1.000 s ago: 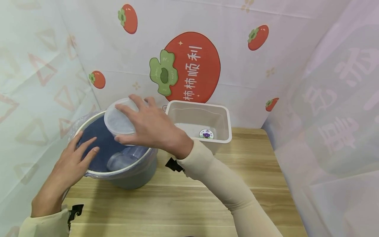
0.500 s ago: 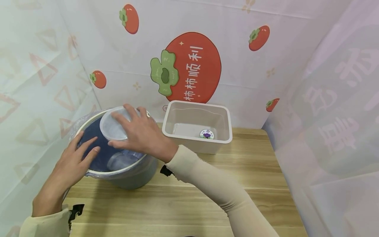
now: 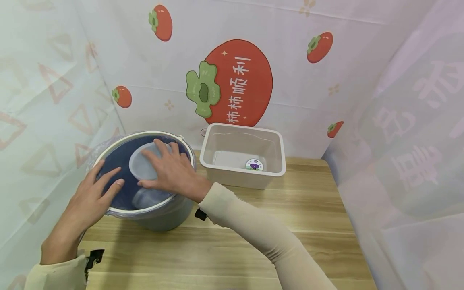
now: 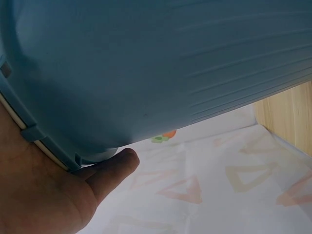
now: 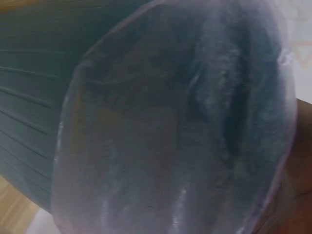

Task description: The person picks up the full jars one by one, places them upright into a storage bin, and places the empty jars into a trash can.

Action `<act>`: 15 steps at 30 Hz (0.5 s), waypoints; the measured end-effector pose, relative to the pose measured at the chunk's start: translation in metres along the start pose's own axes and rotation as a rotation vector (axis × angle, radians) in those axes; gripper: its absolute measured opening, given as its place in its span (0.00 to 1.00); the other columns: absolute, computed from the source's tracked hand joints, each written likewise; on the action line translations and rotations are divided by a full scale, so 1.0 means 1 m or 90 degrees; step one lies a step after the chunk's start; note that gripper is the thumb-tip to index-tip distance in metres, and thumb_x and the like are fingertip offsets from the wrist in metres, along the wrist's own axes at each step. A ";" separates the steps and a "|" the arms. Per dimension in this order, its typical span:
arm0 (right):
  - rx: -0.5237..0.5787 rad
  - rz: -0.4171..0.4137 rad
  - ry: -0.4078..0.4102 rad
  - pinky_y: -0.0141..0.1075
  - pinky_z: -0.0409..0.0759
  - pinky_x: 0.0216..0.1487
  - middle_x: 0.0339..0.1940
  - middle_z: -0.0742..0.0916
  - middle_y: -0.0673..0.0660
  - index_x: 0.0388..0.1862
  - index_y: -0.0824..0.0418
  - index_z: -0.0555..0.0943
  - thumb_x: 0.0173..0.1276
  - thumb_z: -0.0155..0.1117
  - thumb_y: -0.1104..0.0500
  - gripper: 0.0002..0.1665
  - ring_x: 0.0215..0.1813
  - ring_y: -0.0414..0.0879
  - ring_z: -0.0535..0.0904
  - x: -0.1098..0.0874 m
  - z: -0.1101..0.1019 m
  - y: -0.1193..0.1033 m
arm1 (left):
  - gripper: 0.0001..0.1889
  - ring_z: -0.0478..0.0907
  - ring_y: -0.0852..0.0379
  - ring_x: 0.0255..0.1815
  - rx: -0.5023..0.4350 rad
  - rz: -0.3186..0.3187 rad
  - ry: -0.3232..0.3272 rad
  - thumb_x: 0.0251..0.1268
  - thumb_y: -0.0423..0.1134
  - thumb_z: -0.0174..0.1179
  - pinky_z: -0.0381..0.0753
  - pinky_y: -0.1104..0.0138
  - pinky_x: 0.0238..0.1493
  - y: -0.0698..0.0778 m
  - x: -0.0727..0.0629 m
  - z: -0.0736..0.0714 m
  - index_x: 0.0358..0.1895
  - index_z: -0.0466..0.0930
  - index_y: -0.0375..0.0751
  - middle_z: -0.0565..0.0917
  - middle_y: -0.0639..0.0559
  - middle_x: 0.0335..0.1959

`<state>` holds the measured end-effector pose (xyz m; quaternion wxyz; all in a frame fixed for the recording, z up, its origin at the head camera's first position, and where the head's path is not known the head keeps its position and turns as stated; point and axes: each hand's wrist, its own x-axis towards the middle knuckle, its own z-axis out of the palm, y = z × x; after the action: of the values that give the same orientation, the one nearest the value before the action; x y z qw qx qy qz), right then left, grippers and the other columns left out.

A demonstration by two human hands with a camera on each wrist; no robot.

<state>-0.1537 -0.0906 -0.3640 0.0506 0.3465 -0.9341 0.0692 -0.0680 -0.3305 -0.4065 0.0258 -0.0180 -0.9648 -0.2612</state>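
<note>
My right hand (image 3: 172, 169) grips a round translucent plastic tub (image 3: 142, 161) from above, with fingers and thumb spread around it. The tub is inside the mouth of a blue bucket (image 3: 163, 217) with a white rim and a clear plastic bag liner. Lower in the bucket lies another translucent plastic container (image 3: 148, 197), partly covered. My left hand (image 3: 87, 201) rests across the bucket's left rim, its fingers fairly straight and some over the opening. In the left wrist view one finger (image 4: 114, 170) lies along the bucket's outside. Bag liner (image 5: 170, 122) covers most of the right wrist view.
A beige rectangular bin (image 3: 239, 179) with a round flower sticker (image 3: 254, 164) inside stands right of the bucket, near the back wall. Both stand on a wooden table (image 3: 224, 245). White printed cloth (image 3: 290, 80) encloses the back and both sides.
The right hand has carried the tub leftward, then down into the bucket; the tub sits lower than the rim now. The left hand has stayed on the rim.
</note>
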 end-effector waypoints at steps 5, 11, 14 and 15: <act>-0.019 -0.001 -0.024 0.48 0.86 0.61 0.89 0.63 0.55 0.86 0.35 0.66 0.68 0.65 0.18 0.52 0.79 0.58 0.69 0.000 0.008 0.002 | 0.34 0.44 0.10 0.83 -0.005 0.002 0.003 0.91 0.56 0.44 0.53 0.15 0.65 0.001 -0.001 0.000 0.84 0.64 0.33 0.37 0.29 0.91; -0.027 0.006 -0.054 0.47 0.87 0.61 0.88 0.65 0.54 0.86 0.35 0.66 0.67 0.64 0.18 0.53 0.80 0.58 0.70 0.002 0.016 0.003 | 0.33 0.46 0.10 0.82 -0.007 0.007 0.006 0.91 0.55 0.44 0.54 0.15 0.65 0.001 -0.001 0.001 0.83 0.65 0.33 0.38 0.29 0.91; -0.032 0.006 -0.067 0.46 0.88 0.59 0.89 0.65 0.53 0.86 0.34 0.66 0.67 0.64 0.17 0.54 0.80 0.57 0.71 0.003 0.018 0.003 | 0.33 0.46 0.10 0.82 -0.008 0.007 0.006 0.92 0.55 0.44 0.54 0.16 0.64 0.001 -0.001 0.001 0.83 0.64 0.33 0.38 0.30 0.91; -0.034 0.005 -0.071 0.45 0.88 0.59 0.89 0.65 0.53 0.87 0.34 0.66 0.67 0.64 0.17 0.54 0.80 0.57 0.71 0.003 0.019 0.003 | 0.33 0.45 0.10 0.82 -0.008 0.006 0.006 0.92 0.55 0.44 0.54 0.16 0.64 0.001 -0.001 0.001 0.83 0.64 0.33 0.38 0.30 0.91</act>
<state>-0.1590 -0.0931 -0.3822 0.0077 0.3446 -0.9384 0.0251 -0.0671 -0.3294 -0.4069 0.0312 -0.0218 -0.9629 -0.2673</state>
